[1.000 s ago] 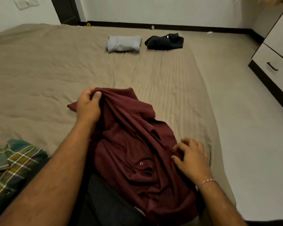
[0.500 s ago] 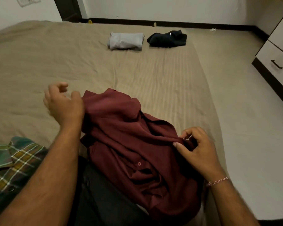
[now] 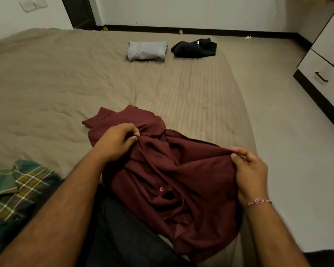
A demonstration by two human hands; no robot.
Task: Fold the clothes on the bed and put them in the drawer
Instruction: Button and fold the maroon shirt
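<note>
A crumpled maroon button shirt (image 3: pixel 168 176) lies on the near part of the tan bed (image 3: pixel 56 89), partly over a dark garment (image 3: pixel 127 234). My left hand (image 3: pixel 116 141) pinches a fold of the shirt near its collar. My right hand (image 3: pixel 249 170) pinches the shirt's right edge and lifts it a little. A folded light grey garment (image 3: pixel 146 50) and a folded black garment (image 3: pixel 195 48) sit side by side at the far end of the bed. A white drawer (image 3: pixel 322 78) with a dark handle stands at the right.
A green plaid shirt (image 3: pixel 14 187) lies bunched at the bed's near left. Pale floor (image 3: pixel 289 141) runs along the bed's right side up to the white cabinet. A dark doorway (image 3: pixel 79 12) is at the far wall.
My left hand let go of the shirt's far corner, swung out, then came back to pinch the cloth near the collar. My right hand moved right and took hold of the shirt's edge.
</note>
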